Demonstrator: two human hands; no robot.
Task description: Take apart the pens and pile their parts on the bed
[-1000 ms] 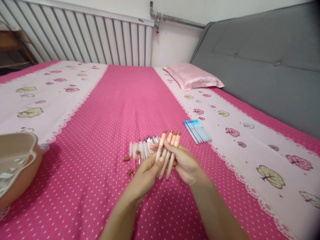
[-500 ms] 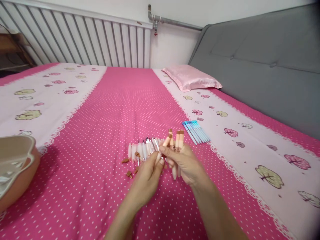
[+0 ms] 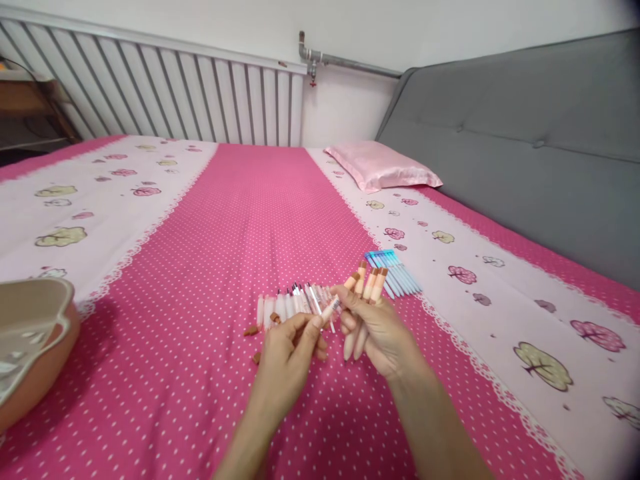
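My right hand [image 3: 376,330] is closed around a small bunch of peach pens with brown caps [image 3: 367,288], their capped ends pointing away from me. My left hand [image 3: 290,350] pinches the lower end of one more peach pen [image 3: 331,309], which reaches across to the right hand's fingers. Just beyond both hands, a row of uncapped pale pens [image 3: 293,305] lies on the pink dotted bedsheet [image 3: 210,267]. A few loose brown caps [image 3: 250,330] lie beside that row. A bundle of blue pens [image 3: 395,272] rests to the right of the hands.
A tan and orange container [image 3: 30,340] sits at the left edge. A pink pillow [image 3: 383,167] lies at the far end, by a grey padded headboard [image 3: 525,147]. A white radiator [image 3: 165,93] lines the back wall.
The right hand has moved right with three capped pens. The left hand has drawn one pen out of the bunch and now holds it apart by its end.
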